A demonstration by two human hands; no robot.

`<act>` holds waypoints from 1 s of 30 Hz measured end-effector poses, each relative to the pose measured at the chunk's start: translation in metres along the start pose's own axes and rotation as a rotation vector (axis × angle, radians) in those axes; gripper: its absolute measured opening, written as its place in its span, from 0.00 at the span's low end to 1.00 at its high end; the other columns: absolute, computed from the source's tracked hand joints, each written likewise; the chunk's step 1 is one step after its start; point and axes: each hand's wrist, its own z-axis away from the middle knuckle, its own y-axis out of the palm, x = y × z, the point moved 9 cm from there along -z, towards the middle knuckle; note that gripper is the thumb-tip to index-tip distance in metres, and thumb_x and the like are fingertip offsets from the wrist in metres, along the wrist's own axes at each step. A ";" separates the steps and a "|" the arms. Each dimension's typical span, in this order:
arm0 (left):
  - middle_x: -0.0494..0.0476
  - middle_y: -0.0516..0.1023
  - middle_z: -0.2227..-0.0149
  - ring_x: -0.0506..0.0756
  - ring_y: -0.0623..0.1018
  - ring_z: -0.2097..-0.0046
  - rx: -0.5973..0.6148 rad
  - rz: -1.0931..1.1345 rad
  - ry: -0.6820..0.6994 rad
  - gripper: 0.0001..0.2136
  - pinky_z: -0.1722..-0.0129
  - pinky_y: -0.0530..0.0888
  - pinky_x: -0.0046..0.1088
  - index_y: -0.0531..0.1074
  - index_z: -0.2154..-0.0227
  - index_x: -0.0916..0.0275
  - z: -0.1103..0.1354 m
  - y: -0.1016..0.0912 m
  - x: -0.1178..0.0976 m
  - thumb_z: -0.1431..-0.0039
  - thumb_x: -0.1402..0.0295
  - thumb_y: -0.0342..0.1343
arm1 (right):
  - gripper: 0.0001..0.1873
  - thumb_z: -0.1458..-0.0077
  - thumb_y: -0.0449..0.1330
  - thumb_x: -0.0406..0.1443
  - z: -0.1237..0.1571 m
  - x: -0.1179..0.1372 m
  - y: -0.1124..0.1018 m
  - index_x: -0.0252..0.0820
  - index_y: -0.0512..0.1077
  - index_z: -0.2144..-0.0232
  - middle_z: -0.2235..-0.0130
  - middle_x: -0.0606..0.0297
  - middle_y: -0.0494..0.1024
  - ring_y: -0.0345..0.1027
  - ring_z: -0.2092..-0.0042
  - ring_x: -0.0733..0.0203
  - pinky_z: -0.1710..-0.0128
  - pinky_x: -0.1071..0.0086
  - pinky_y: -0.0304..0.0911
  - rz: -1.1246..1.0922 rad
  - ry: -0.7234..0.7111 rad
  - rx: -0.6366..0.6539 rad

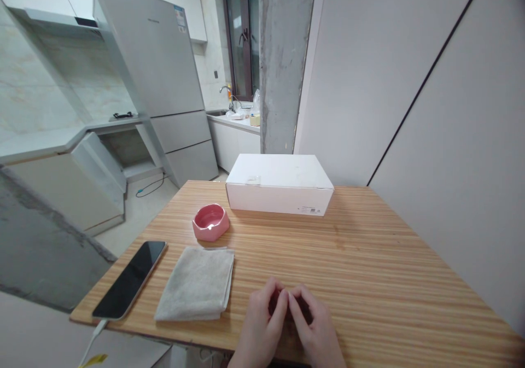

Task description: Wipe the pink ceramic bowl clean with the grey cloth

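My left hand (262,319) and my right hand (314,327) rest together on the wooden table (369,269) near its front edge. Both have their fingers curled and their fingertips meet over a small dark reddish thing (287,307), mostly hidden between them; I cannot make out what it is. A folded grey cloth (197,283) lies just left of my left hand. Beyond it stands a small pink bowl (210,221).
A white cardboard box (279,185) sits shut at the table's far side. A black phone (130,278) with a cable lies at the left front corner. Behind are a fridge (164,78), a counter with a sink, and a concrete pillar.
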 end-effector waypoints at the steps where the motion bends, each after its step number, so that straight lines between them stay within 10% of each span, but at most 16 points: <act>1: 0.52 0.70 0.74 0.52 0.69 0.70 -0.001 -0.001 0.002 0.15 0.69 0.62 0.26 0.68 0.71 0.61 0.000 0.000 0.000 0.33 0.60 0.44 | 0.17 0.36 0.51 0.45 0.000 0.000 0.000 0.44 0.69 0.72 0.72 0.66 0.75 0.70 0.69 0.59 0.65 0.70 0.66 -0.001 0.001 0.000; 30: 0.52 0.71 0.73 0.52 0.71 0.69 -0.022 -0.017 -0.001 0.14 0.68 0.62 0.25 0.68 0.71 0.62 0.001 -0.001 0.003 0.33 0.61 0.45 | 0.16 0.36 0.50 0.44 0.002 -0.004 0.002 0.44 0.69 0.71 0.70 0.66 0.75 0.69 0.67 0.59 0.65 0.70 0.61 0.012 0.034 0.011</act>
